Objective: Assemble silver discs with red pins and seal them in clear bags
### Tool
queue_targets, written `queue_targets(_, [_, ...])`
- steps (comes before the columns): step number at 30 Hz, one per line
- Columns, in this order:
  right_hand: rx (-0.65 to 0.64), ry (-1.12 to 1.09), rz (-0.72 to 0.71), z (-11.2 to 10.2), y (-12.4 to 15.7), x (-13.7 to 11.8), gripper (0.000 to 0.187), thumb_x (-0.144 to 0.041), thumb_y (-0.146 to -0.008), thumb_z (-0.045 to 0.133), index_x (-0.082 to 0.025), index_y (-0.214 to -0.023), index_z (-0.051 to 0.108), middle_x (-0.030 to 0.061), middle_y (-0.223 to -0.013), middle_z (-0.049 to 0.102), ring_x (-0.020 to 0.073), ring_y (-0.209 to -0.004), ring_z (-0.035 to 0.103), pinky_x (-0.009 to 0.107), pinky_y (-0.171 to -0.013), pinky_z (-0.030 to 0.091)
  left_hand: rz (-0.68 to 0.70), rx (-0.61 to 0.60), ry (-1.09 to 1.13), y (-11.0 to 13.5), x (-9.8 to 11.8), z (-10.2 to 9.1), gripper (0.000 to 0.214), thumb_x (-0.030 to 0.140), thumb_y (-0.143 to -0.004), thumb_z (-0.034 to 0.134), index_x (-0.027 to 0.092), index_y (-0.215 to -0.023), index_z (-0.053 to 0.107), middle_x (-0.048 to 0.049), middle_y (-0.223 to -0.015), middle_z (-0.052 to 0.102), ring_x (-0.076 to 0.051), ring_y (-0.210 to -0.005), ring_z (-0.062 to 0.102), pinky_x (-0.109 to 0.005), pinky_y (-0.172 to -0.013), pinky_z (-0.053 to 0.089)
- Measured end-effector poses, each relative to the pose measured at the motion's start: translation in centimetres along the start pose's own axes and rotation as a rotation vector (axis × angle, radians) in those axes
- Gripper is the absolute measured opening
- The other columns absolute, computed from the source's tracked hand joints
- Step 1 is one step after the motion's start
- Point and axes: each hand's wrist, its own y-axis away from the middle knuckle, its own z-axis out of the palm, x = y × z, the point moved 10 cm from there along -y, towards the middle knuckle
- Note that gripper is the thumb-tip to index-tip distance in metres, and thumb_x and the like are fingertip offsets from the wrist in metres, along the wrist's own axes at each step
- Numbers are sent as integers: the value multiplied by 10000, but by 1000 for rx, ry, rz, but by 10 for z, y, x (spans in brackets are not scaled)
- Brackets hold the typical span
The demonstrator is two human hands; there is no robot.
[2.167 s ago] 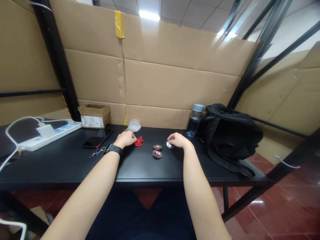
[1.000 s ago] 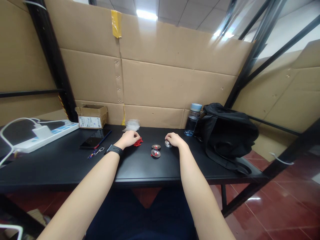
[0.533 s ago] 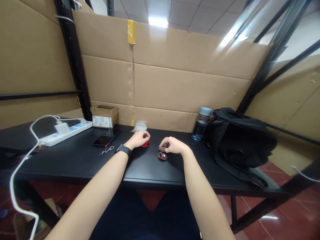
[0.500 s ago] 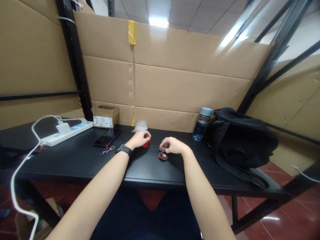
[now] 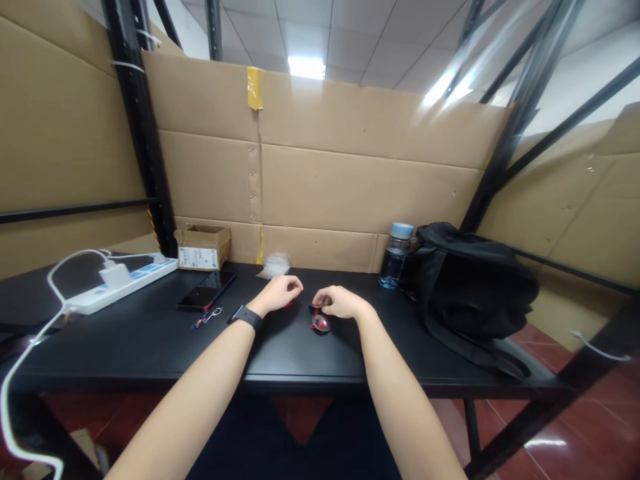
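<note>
In the head view, both bare forearms reach out over a black table [image 5: 125,347]. The left hand [image 5: 281,292], with a dark watch [image 5: 246,316] on its wrist, rests curled over a few small red pieces [image 5: 289,304] that barely show beneath it; whether its fingers grip any of them cannot be told. The right hand [image 5: 339,303] lies just beside it, fingers bent over a small metal disc [image 5: 321,324] with red in it, touching its far edge; whether they pinch anything is hidden. To the left lie a phone [image 5: 199,294], a key ring [image 5: 206,316] and a white power strip [image 5: 125,280]. A water bottle [image 5: 395,256] stands near a black bag [image 5: 475,287] on the right.
</note>
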Motion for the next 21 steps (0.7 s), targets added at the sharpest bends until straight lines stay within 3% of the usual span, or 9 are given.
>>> queue_targets(5, [210, 20, -33, -18, 0, -10, 182, -104, -856, 618, -189, -921, 764, 23, -822, 750, 157, -760, 674, 245, -725, 469, 39, 2, 17, 0, 1, 2, 228, 321, -890, 585, 174, -942, 752, -45, -875, 752, -188, -759, 670, -280, -712, 484])
queue_targets(11, [326, -136, -129, -30, 1, -22, 122, -194, -899, 633, -188, -928, 752, 8, -825, 733, 147, -751, 640, 251, -729, 457, 111, -43, 87, 1, 13, 9, 224, 336, -881, 627, 198, -959, 785, -44, -962, 743, -198, -874, 662, -294, -809, 473])
queue_targets(21, [321, -224, -176, -26, -6, -18, 138, -239, -905, 653, -197, -968, 769, 20, -888, 751, 166, -797, 665, 266, -762, 486, 175, -119, 206, 1, 19, 20, 234, 378, -881, 662, 171, -941, 753, -51, -958, 693, -180, -845, 620, -285, -774, 456])
